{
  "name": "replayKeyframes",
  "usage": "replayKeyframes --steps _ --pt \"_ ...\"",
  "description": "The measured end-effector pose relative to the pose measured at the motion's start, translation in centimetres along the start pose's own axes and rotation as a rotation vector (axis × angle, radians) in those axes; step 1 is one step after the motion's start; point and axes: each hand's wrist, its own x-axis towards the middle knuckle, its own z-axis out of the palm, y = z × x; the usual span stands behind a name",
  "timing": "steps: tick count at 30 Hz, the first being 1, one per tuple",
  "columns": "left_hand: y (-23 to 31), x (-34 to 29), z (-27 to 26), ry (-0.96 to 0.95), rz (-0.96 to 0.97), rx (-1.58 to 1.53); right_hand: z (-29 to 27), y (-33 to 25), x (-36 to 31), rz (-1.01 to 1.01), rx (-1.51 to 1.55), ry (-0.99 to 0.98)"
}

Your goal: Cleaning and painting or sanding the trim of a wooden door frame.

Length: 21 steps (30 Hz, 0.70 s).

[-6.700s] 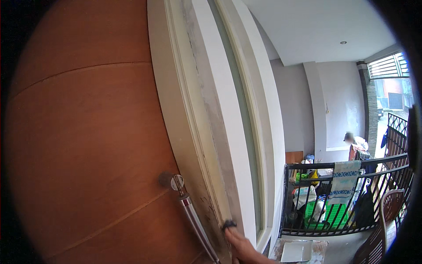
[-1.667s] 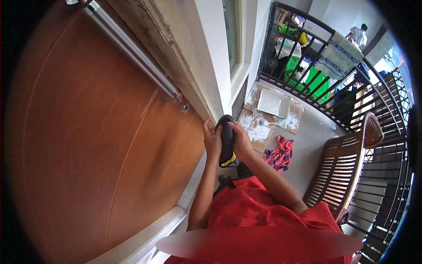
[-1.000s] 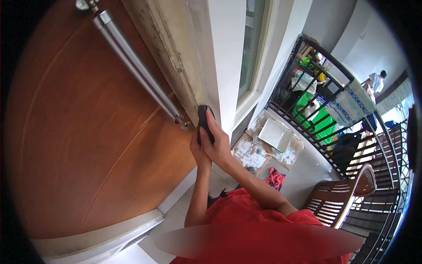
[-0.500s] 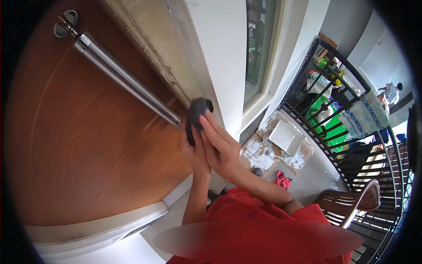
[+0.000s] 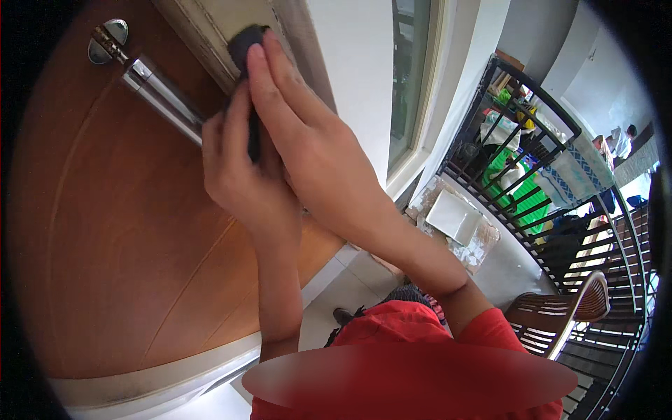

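Note:
Against the cream door frame (image 5: 210, 28), a dark grey folded sheet (image 5: 246, 43), much like sandpaper, is pressed at its upper end. The fingers of my right hand (image 5: 318, 150) lie together over that end. Just below and to the left, my left hand (image 5: 248, 175) curls round the sheet's lower part, its fingers half closed beside the metal handle bar. Between my palms most of the sheet is hidden. The brown wooden door (image 5: 126, 231) carries this long silver pull handle (image 5: 164, 94), whose lower end my left hand covers.
To the right stand a white wall edge (image 5: 353, 84) and a window (image 5: 406, 91). A white tray (image 5: 453, 215) lies on paint-spotted cardboard (image 5: 483, 245). Beyond are a black railing (image 5: 514, 217) with a cloth (image 5: 574, 178), a brown chair (image 5: 539, 315) and a distant person (image 5: 620, 142).
Both hands have moved up and to the left along the door frame with the dark grey sheet. They now cover the lower end of the handle.

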Motion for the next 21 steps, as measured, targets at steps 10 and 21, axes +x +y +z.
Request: replayKeyframes --steps 10,21 --pt "-3.2 -14.1 -0.8 -0.363 -0.182 0.184 1.0 1.5 -13.1 0.399 0.044 -0.389" --pt "-0.2 -8.1 -1.3 -0.257 -0.060 0.162 -0.7 0.7 -7.9 0.211 0.202 -0.227"
